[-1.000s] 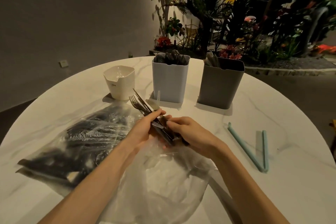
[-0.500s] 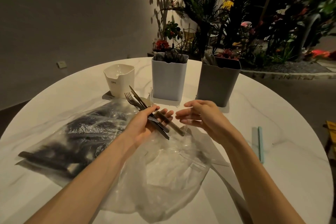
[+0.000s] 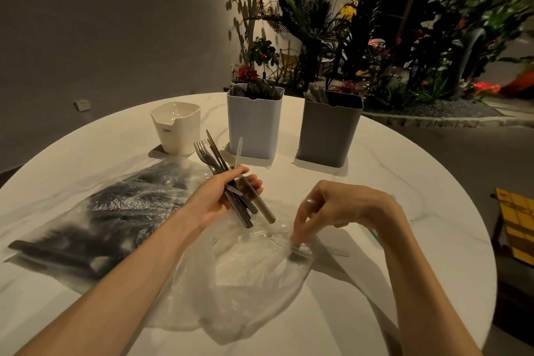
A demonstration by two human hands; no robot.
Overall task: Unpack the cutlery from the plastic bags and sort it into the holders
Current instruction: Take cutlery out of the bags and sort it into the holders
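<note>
My left hand [image 3: 224, 198] grips a bundle of cutlery [image 3: 228, 179]: forks, a knife and a clear plastic piece, tips pointing up and away. My right hand [image 3: 336, 205] reaches down with its fingertips pinching a fork [image 3: 300, 248] through or at the edge of the clear plastic bag [image 3: 245, 274] that lies crumpled in front of me. A second bag [image 3: 109, 211], full of dark cutlery, lies at the left. Three holders stand at the back: a small white one [image 3: 177, 127], a light blue one [image 3: 254, 121] with dark cutlery, and a grey one [image 3: 329, 127] with light cutlery.
The round white marble table [image 3: 404, 182] drops off on the right, where a yellow chair seat [image 3: 517, 222] sits close to its edge. A teal bag clip [image 3: 374, 235] peeks out behind my right wrist. Plants and a wall lie beyond the table.
My right hand let go of the bundle, moved right and down, and now pinches a fork at the clear bag. My left hand keeps the bundle and has lifted it slightly.
</note>
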